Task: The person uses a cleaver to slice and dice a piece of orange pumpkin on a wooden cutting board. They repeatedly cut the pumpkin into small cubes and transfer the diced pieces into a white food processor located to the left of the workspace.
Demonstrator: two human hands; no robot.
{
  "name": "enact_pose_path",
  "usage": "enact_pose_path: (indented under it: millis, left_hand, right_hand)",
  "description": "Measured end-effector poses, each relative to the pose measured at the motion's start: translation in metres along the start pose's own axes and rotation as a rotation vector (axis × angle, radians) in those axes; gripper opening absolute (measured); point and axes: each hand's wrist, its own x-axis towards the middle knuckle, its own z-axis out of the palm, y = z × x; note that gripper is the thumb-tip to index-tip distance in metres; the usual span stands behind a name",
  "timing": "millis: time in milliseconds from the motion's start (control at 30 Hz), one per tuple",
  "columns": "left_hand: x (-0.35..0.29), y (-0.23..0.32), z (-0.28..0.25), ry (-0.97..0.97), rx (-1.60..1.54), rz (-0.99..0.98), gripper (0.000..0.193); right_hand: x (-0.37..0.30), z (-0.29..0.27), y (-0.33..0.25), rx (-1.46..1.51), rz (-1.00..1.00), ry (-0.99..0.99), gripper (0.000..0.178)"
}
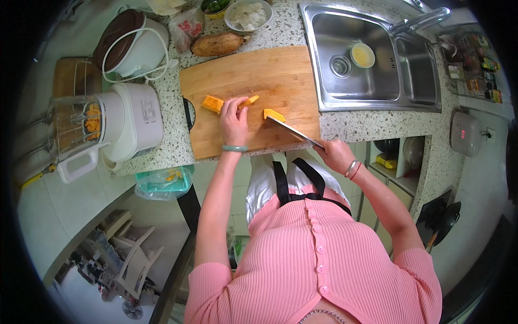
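Observation:
My right hand is closed round the handle of a kitchen knife, whose blade slants left over the wooden cutting board. An orange pumpkin piece lies against the blade near its tip. On the board's left half, my left hand has its fingers bent and drawn together at a thin pumpkin strip, partly hidden by the fingers. Just left of those fingers lies a thicker pumpkin chunk. Wet marks and small crumbs show on the board.
Left stands a white blender with orange pieces in its jug; behind it is a white cooker. A long brownish vegetable and a white bowl lie beyond the board. The sink at right holds a small bowl.

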Motion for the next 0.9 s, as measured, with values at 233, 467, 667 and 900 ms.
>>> enact_pose_path:
  millis: [233, 467, 667, 900]
  left_hand:
    - [-0.052, 0.007, 0.023, -0.102, 0.041, 0.094, 0.017]
    - [-0.074, 0.011, 0.033, 0.004, 0.16, 0.18, 0.015]
    - [-0.067, -0.003, 0.05, 0.122, 0.116, 0.072, 0.017]
    - [-0.07, -0.004, 0.054, 0.182, 0.098, 0.066, 0.016]
  right_hand:
    - [0.006, 0.002, 0.005, 0.077, 0.036, 0.094, 0.027]
    - [0.005, -0.003, -0.012, 0.044, -0.016, 0.099, 0.027]
    - [0.001, -0.01, -0.021, -0.108, -0.007, 0.06, 0.021]
    - [0.006, -0.019, -0.01, -0.182, -0.043, 0.004, 0.02]
